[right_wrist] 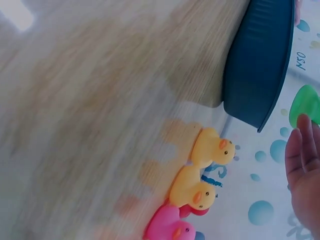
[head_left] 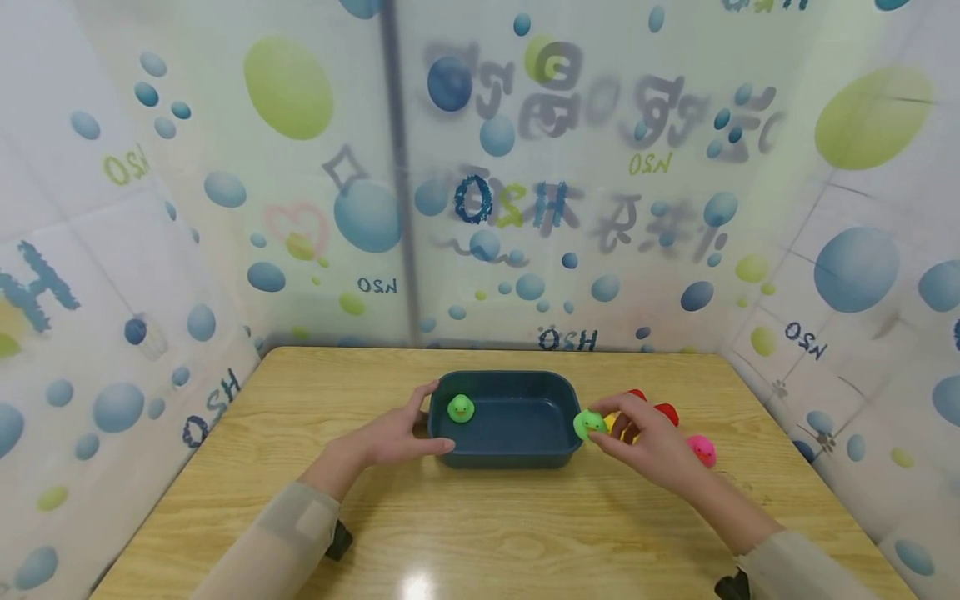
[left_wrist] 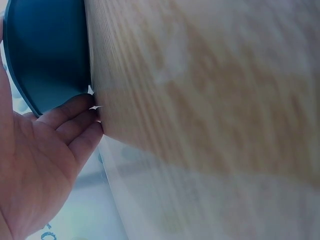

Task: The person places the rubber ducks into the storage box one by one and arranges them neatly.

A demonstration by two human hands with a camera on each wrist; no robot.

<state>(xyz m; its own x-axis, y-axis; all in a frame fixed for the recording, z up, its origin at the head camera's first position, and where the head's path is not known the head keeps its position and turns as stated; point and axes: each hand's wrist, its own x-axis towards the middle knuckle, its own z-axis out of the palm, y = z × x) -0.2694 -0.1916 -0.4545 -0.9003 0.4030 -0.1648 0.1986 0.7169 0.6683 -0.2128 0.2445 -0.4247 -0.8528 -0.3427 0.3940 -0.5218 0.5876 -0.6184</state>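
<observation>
A dark blue rectangular plastic tub (head_left: pixel 510 460) stands on the wooden table, with one green rubber duck (head_left: pixel 461 408) inside at its left end. My left hand (head_left: pixel 393 435) holds the tub's left end, its thumb along the near side and its fingers at the far side; the left wrist view shows the fingertips down by the table. Between thumb and fingers my right hand (head_left: pixel 648 437) pinches a second green rubber duck (head_left: pixel 589 424) at the tub's right rim. In the right wrist view that duck (right_wrist: pixel 304 105) is partly cut off, raised above the table.
Right of the tub, partly behind my right hand, are two yellow ducks (right_wrist: pixel 212 147), a pink duck (head_left: pixel 702 450) and red ones (head_left: pixel 667 414). A patterned curtain (head_left: pixel 480 275) hangs behind the table's far edge, with similar sheets at both sides.
</observation>
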